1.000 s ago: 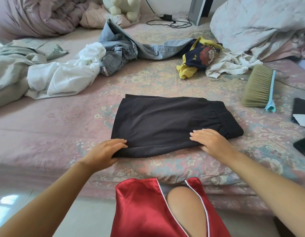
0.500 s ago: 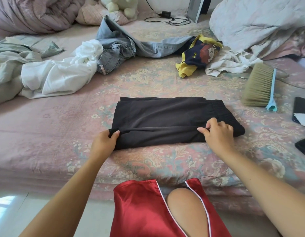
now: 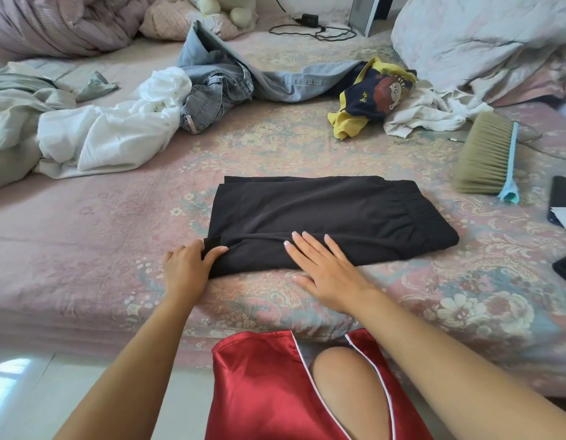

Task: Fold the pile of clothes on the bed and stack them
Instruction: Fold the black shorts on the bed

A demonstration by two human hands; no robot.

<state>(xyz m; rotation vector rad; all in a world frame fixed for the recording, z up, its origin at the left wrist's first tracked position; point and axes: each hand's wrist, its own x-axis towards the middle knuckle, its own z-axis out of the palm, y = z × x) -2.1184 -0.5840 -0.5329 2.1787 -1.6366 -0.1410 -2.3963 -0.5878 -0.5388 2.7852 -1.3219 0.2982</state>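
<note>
- Pinching the near left corner of the black garment [image 3: 326, 217], the left hand [image 3: 186, 268] has its fingers curled round a rolled edge of cloth.
- Flat on the near folded edge lies the right hand [image 3: 323, 268], fingers straight and spread, holding nothing.
- That black garment lies folded into a long rectangle on the floral bed [image 3: 85, 249], near its front edge.
- Just right of it, a brush [image 3: 485, 157] rests on the cover.
- Farther back lie a white shirt [image 3: 116, 134], jeans [image 3: 218, 93], a yellow-and-navy garment [image 3: 370, 96] and a second white cloth [image 3: 431, 115], all unfolded.
</note>
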